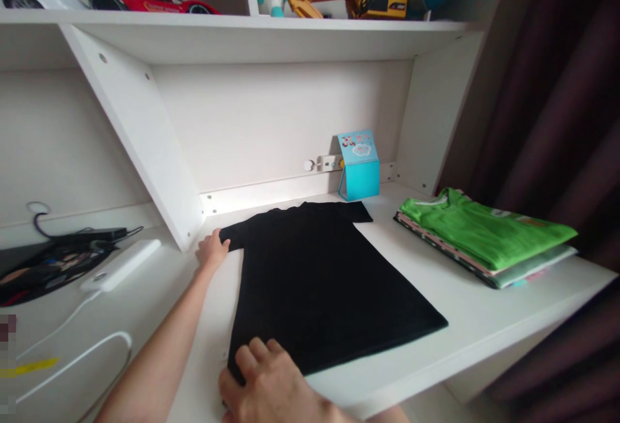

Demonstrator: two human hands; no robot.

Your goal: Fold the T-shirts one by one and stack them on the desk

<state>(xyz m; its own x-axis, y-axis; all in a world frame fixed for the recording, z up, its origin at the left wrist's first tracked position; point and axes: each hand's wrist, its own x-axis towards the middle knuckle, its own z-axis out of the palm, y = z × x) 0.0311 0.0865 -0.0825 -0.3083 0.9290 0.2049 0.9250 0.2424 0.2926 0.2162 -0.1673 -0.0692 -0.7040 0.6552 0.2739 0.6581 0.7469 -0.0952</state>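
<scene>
fold black cotton t-shirt [320,281] on white table [484,319] | left hand [212,250] pinches far-left sleeve | right hand [264,381] flat, presses near hem | lift both evenly, keep cloth taut

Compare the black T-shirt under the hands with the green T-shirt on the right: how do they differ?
The black T-shirt lies spread flat on the desk; the green T-shirt is folded.
The left hand and right hand touch the black T-shirt; nothing touches the green T-shirt.
The black T-shirt lies alone; the green T-shirt tops a pile.
Both rest on the desk.
</scene>
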